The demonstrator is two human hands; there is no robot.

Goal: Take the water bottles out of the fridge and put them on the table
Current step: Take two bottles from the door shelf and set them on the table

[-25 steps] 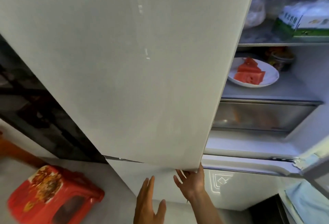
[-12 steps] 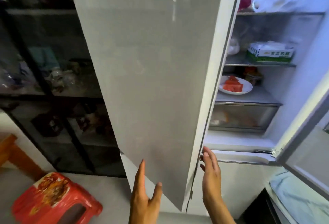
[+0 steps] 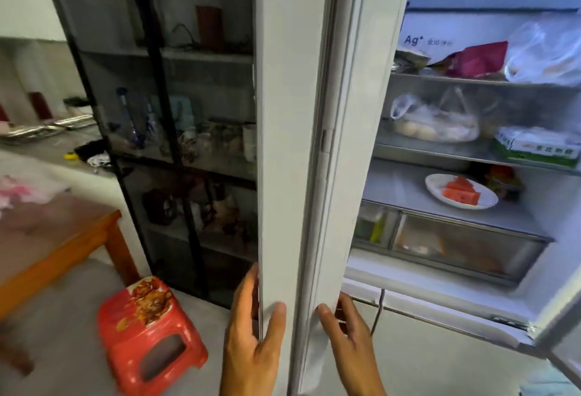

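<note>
Left hand (image 3: 248, 345), right hand (image 3: 349, 342) touch one fridge door (image 3: 292, 144).

fridge door (image 3: 292, 144) swung wider, edge-on | left hand (image 3: 251, 342) now touching it

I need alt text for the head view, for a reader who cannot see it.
A white fridge door stands edge-on, the left hand touching its outer side, the right hand its inner side. To its right, lit shelves hold a plate of watermelon.

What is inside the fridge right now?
A plate of watermelon, a carton, bags, a drawer. No water bottles show; the door covers the left part.
</note>
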